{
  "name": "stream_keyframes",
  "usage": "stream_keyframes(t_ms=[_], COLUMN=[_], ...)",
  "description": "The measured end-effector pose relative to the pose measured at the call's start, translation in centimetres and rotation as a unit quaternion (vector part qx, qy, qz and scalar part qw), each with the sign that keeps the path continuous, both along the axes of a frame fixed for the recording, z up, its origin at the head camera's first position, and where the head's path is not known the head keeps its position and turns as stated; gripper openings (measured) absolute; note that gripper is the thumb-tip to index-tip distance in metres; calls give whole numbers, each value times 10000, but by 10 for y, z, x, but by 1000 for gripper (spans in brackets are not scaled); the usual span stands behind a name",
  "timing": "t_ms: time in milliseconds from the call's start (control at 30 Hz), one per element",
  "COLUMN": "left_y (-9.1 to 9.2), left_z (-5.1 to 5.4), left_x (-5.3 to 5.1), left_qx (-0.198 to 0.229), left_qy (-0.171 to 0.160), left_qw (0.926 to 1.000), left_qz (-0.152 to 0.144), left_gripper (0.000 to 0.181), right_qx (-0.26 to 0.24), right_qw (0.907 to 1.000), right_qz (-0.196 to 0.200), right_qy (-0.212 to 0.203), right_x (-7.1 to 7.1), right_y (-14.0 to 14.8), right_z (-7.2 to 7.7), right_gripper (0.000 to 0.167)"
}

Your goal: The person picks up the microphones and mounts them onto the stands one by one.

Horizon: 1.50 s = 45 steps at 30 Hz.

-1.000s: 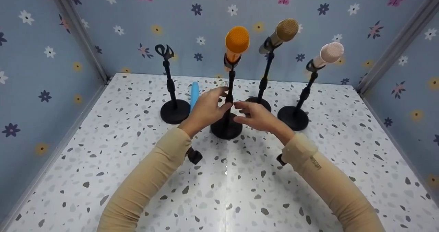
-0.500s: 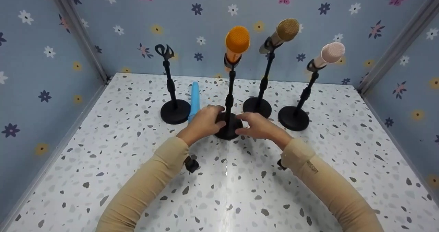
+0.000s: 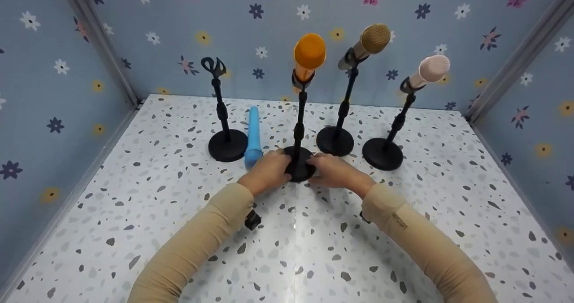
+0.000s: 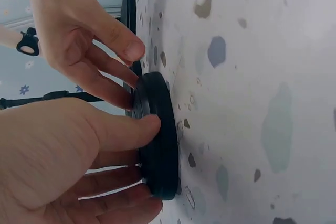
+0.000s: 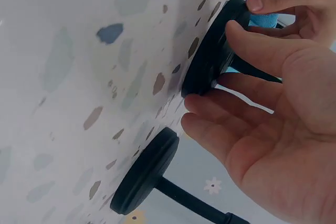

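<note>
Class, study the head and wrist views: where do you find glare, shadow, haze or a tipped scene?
Head view: a small white glint below centre on the speckled tabletop; left wrist view: scene turned sideways, tabletop washed bright at upper right, black stand base very dark; right wrist view: dimmer, tilted, tabletop hazy at left, soft shadow beside that base.

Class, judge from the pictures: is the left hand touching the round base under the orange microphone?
Touching. The left wrist view shows it: the left hand's thumb tip lies against the rim of the round base.
</note>
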<state>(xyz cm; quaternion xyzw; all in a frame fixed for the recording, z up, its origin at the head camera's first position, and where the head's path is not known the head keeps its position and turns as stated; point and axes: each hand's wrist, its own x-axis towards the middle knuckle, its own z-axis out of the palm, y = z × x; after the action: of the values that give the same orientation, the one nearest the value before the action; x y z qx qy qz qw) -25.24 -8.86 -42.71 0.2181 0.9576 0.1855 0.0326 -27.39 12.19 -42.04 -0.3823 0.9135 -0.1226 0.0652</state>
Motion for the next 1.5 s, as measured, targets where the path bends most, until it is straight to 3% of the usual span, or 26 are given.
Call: stream_keyframes(t_ms=[200,433,867,1333,1500], left_y=[0,0,0,4,6], left_z=[-2,-1,0,0,0], left_x=[-1,-1,0,0,-5], left_qx=[25,96,184,-212,-438], left_qy=[-16,-8,-19,320,259], left_qw=[10000,9999,9997,9993,9986], left_qz=[63,70,152,-26,120], left_gripper=[23,22,16,16,17], right_qx=[91,175,145,184,201], right_qw=[9990,9966,9944,9930,9933], right_qz=[74,-104,-336,-323,-402], right_qy=[422,799,995,1119,1061], right_x=[4,5,4,-1,-9], right_y=[-6,-13,-18,-21,-26], right_z=[-3,-4,-6,-6,-7], right_gripper=[30,28,21,22,20])
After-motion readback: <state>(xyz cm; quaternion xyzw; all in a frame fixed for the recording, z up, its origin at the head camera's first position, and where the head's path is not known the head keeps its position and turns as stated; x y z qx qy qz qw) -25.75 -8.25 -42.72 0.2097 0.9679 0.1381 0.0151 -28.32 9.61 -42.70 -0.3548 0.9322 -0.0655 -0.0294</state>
